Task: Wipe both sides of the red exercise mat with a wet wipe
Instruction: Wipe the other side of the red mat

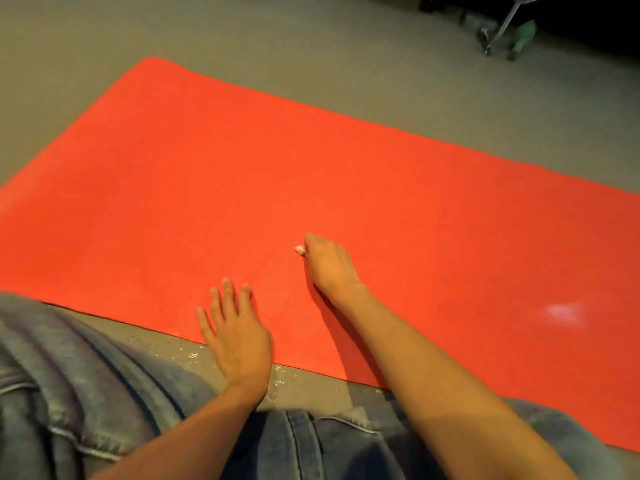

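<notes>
As one face lies upward, step: wiping the top side, by my judgement; the flip to the underside is not yet done.
Red mat (pixel 346 168): spread flat on the grey floor (pixel 277 46), its near edge just in front of the person's knees.
Right hand (pixel 327 263): fingers curled round a wet wipe (pixel 300 250), pressing it on mid-mat; only a small white tip shows.
Left hand (pixel 235 327): fingers straight and spread, resting flat on the near edge to pin it.
Pale sheen (pixel 564 311): to the right; damp or glare, cannot tell.
Next move: broad strokes toward the uncovered far and side areas, the mat kept from sliding.
</notes>
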